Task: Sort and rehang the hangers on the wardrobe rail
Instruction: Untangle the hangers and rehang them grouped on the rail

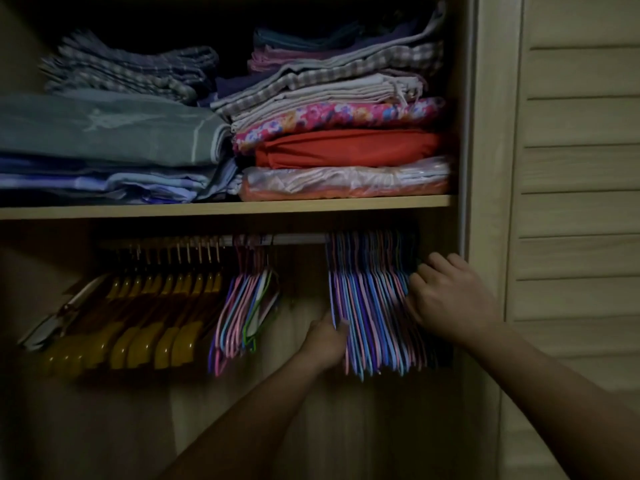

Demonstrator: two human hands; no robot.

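Two hands at the right bunch of thin blue, purple and pink wire hangers: left hand pinches its left edge, right hand curls onto its right side. Three groups hang on the rail: that bunch, a smaller bunch, twelve-odd glossy yellow hangers. Shelf above holds two stacks of folded fabric.

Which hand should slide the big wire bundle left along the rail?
Right, probably. The right hand grips the wire bundle high on its right side, near the rail; the left hand holds only its lower edge.
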